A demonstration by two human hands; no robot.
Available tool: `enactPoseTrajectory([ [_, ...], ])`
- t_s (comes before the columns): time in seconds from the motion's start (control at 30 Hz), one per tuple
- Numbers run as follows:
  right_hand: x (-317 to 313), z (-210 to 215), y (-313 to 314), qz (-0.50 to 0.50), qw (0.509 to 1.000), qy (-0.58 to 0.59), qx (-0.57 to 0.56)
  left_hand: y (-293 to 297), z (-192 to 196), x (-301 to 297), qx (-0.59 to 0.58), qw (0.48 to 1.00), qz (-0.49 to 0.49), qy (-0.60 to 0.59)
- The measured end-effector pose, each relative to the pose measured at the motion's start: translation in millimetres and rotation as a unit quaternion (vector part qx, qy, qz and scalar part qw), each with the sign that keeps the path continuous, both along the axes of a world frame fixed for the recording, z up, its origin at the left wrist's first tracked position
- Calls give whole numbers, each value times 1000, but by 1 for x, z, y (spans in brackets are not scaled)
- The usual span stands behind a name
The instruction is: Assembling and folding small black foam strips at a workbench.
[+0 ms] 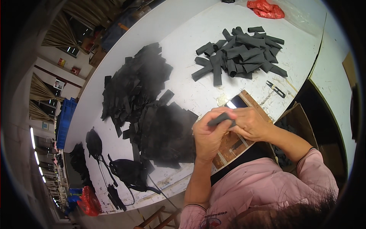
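Both the left hand (207, 135) and right hand (249, 123) have their fingers clamped on a dark rolled fabric strip (221, 119) that looks light, soft and floppy, best pinched near its ends.

Matt dark-grey fabric tubes (239, 51) on a smooth white tabletop (183, 34).

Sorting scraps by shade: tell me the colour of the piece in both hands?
Dark grey piece, head view.

A long white table (183, 23) fills the room; beyond it hang tan curtains (42, 91), blue crates (66, 118) and ceiling strip lights (32, 137).
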State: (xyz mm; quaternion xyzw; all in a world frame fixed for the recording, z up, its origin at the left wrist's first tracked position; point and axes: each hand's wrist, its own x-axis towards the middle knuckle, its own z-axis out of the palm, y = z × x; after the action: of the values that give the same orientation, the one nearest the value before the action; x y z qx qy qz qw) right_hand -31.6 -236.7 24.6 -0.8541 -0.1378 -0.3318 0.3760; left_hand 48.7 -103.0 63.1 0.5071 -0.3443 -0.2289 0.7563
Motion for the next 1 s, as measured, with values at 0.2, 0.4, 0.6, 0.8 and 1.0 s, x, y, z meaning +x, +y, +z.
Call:
enactPoseTrajectory([
  [0.2,2,-19,3,-4,990,128,57,-4,2,5,185,978,2,-95],
  [0.4,-2,-8,-1,-18,993,117,-22,-3,-1,-19,-44,994,100,-22],
  [0.6,-4,31,-7,-29,988,134,-71,7,-3,-10,-243,953,58,170],
  [0.8,5,4,4,3,994,104,21,13,-15,-2,-154,980,86,93],
  [1.0,-5,-6,8,-58,993,103,-20,14,-2,-4,-9,995,97,-5],
])
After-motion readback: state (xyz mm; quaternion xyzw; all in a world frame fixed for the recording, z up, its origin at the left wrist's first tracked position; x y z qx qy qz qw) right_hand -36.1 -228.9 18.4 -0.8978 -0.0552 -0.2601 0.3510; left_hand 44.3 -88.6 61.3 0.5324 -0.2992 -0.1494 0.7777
